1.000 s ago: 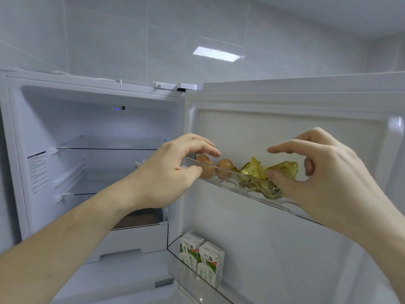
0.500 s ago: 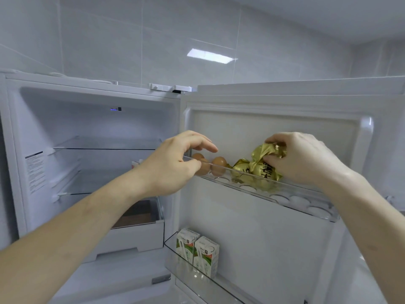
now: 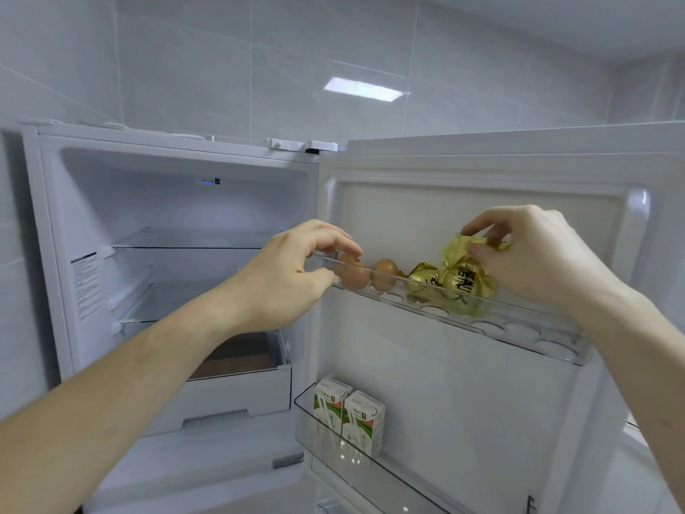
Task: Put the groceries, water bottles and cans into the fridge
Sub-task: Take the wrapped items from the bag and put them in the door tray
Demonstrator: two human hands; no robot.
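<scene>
Right hand (image 3: pixel 537 257) pinches the gold packet (image 3: pixel 465 280) over the door's egg tray (image 3: pixel 519 330); left hand (image 3: pixel 293 276) grips the tray's rim (beside the eggs (image 3: pixel 367 274)). Lower it gently, clear of them.

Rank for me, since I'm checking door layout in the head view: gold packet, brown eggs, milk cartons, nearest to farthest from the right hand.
1. Gold packet, pinched by the right hand, top door shelf.
2. Brown eggs, left along that shelf.
3. Milk cartons, lower door shelf.
</scene>
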